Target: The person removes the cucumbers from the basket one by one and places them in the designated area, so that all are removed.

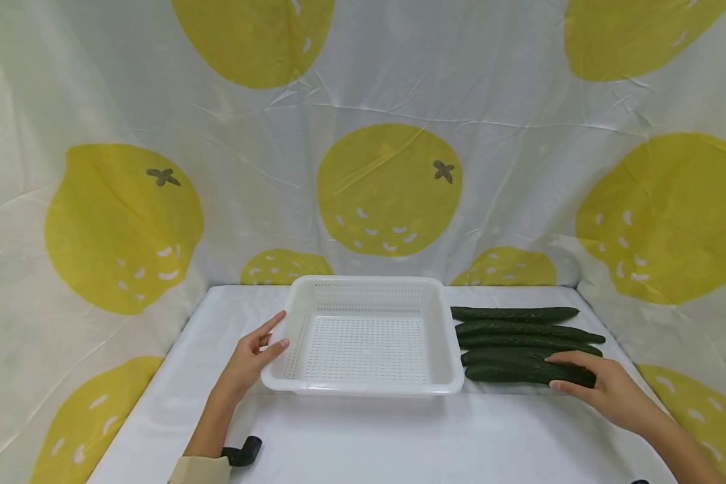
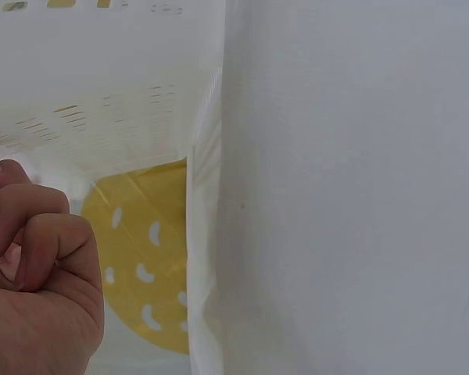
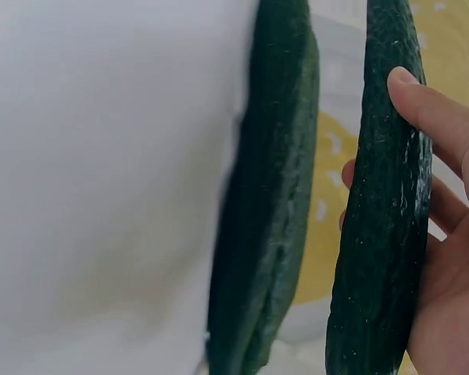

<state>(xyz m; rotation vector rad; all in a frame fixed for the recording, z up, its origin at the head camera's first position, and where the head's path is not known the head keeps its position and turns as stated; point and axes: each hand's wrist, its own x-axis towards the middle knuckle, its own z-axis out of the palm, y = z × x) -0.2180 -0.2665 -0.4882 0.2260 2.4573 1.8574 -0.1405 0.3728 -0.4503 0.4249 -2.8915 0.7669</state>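
Observation:
A white plastic basket (image 1: 363, 390) with slotted walls and floor sits mid-table, its inside bare. At its left rim my left hand (image 1: 251, 356) grips the edge, thumb and index finger against the rim. The other fingers curl below the rim in the left wrist view, where the same hand (image 2: 43, 273) shows beside the slotted wall. To the right of the basket, my right hand (image 1: 605, 390) holds the nearest dark green cucumber (image 1: 508, 374) by its right part. Seen from the right wrist, the thumb lies on one side of this cucumber (image 3: 379, 211) and the fingertips on the other.
Several more cucumbers (image 1: 514, 314) lie in a row behind the held one, left ends close to the basket's right side. A white cloth (image 1: 399, 437) covers the table. Lemon-print fabric (image 1: 387, 202) hangs at the back and both sides.

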